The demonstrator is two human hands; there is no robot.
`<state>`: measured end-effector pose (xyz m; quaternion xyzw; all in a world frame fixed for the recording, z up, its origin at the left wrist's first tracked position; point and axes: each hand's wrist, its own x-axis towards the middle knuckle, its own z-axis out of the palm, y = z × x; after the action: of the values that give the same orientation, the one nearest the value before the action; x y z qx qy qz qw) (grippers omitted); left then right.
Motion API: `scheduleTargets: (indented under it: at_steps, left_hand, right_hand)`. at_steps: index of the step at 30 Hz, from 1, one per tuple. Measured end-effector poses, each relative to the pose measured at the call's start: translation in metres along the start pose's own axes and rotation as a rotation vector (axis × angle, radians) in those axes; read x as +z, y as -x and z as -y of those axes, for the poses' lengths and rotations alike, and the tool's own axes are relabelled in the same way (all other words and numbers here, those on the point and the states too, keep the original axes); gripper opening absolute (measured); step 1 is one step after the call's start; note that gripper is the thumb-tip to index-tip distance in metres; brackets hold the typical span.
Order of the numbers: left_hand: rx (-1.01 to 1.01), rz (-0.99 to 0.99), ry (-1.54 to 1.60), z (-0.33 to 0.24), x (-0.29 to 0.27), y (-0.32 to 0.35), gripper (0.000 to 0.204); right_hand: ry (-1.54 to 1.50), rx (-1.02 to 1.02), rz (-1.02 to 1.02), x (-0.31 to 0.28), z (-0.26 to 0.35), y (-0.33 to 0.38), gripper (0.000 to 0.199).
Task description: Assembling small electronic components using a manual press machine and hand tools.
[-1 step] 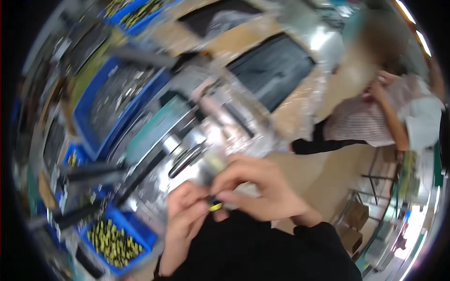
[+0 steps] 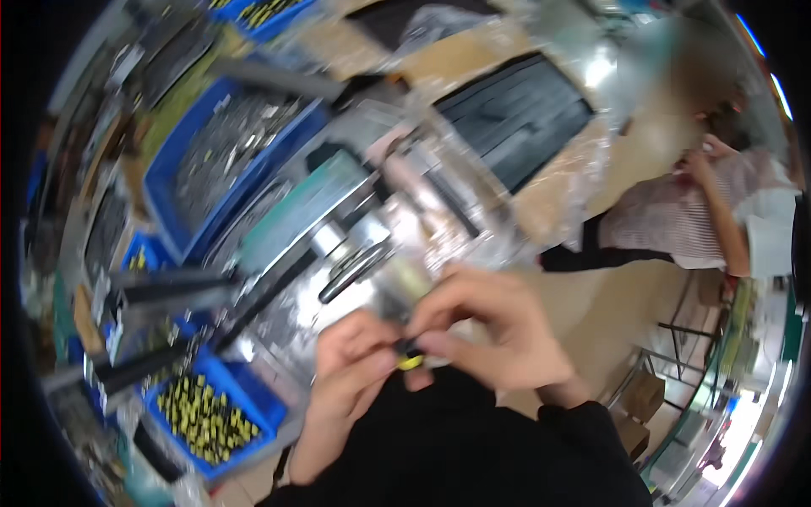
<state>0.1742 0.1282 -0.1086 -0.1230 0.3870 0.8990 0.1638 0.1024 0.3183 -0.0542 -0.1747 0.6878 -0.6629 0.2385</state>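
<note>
Both hands, left hand (image 2: 351, 372) and right hand (image 2: 481, 334), pinched a small yellow part (image 2: 410, 362) between their fingers, not yet set into the blue bin (image 2: 253, 406).

Small yellow-and-black part (image 2: 410, 358), blue bins (image 2: 253, 406) of yellow pieces, co-worker's striped shirt (image 2: 667, 224)

1. The bare left hand (image 2: 351, 372) comes up from the lower edge, its fingers curled inward and its fingertips meeting those of the other hand.
2. The bare right hand (image 2: 486, 329) lies across from the right, knuckles up, thumb and forefinger pinched together.
3. Both forearms wear black sleeves (image 2: 473, 448), drawn close together in front of the body.
</note>
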Motion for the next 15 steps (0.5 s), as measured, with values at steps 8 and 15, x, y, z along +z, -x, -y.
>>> scheduleTargets:
  at_steps: [8,15]
  left_hand:
    - [0.018,0.160,0.242,0.012,-0.025,0.005,0.016]
    - [0.048,0.163,0.247,0.015,-0.031,0.012,0.017]
  right_hand:
    - [-0.081,0.042,-0.025,0.011,-0.013,-0.006,0.016]
    - [0.047,-0.017,0.026,0.015,-0.009,-0.002,0.016]
